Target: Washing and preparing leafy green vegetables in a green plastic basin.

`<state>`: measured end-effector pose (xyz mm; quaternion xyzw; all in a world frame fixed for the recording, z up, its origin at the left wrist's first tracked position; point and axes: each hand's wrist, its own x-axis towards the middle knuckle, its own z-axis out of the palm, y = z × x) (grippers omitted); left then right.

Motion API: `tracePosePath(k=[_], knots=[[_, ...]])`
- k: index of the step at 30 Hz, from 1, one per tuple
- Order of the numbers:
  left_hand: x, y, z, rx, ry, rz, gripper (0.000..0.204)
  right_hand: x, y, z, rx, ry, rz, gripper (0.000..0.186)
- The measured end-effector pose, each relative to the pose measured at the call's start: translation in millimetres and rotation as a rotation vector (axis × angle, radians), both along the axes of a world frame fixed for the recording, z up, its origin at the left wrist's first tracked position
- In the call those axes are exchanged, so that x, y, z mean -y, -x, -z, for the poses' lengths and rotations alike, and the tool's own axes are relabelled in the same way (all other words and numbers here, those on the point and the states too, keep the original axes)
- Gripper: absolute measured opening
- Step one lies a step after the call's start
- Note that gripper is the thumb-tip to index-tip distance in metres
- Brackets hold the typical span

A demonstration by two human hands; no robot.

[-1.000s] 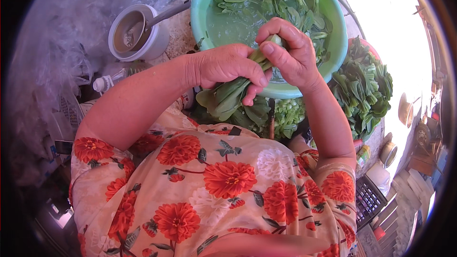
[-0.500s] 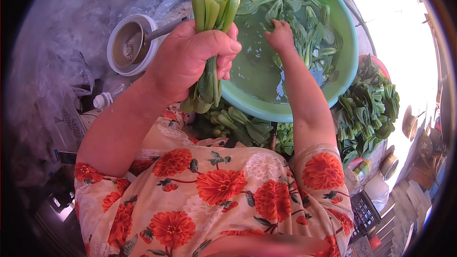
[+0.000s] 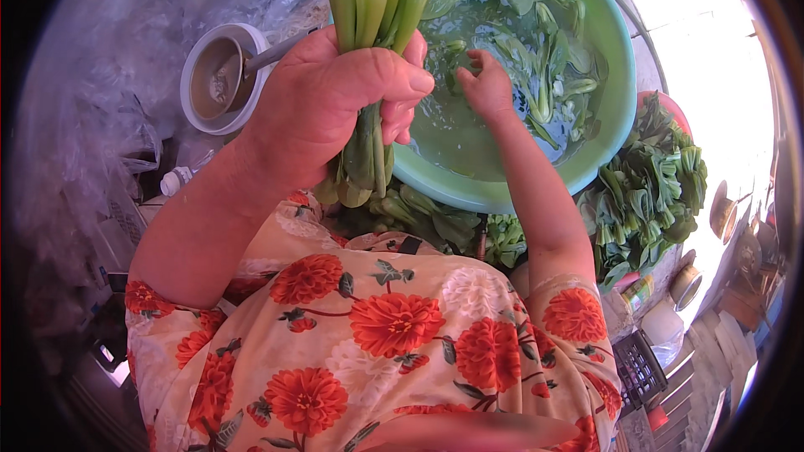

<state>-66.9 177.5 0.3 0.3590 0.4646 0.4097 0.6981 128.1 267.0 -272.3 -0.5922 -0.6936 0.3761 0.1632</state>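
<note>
Clamped in my left hand [image 3: 322,109], fingers wrapped tight, a bunch of green bok choy stalks [image 3: 373,50] stands upright beside the round green plastic basin [image 3: 615,50]. My right hand [image 3: 486,84] dips loosely open into the water there, among floating leaves; rinsing seems underway, so the bunch likely wants dunking next.

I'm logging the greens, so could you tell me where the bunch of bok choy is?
In the head view, upper centre, the bunch of bok choy is gripped in the left hand, stalks up, beside the green basin's left rim.

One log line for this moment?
left hand: grips bok choy | right hand: open, in basin water | more greens beside basin
</note>
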Motion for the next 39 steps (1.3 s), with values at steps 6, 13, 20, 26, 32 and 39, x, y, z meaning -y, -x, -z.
tracePosePath(k=[6,13,20,26,32,39], knots=[[-11.5,6.4,4.5,0.012,0.0,0.002,0.018,-10.5,41.6,13.9,0.096,0.137,-0.13,0.052],[-11.1,2.9,-9.4,0.041,-0.018,-0.016,0.013,-46.4,31.0,-41.4,0.028,0.013,-0.074,0.051],[-87.8,7.5,-11.5,0.013,0.094,-0.009,0.021,-179.0,67.4,-48.1,0.514,-0.496,-0.281,0.062],[-172.2,7.3,-24.7,0.025,0.116,-0.01,0.02,-237.1,72.9,-34.3,0.661,-0.168,-0.496,0.042],[-31.1,-38.2,-54.7,0.006,-0.008,-0.012,0.02,-56.6,4.6,-69.8,0.593,-0.291,-0.454,0.043],[81.6,-79.8,-81.8,-0.039,-0.121,0.005,0.021,78.4,-55.0,-164.0,0.413,-0.078,-0.512,0.045]])
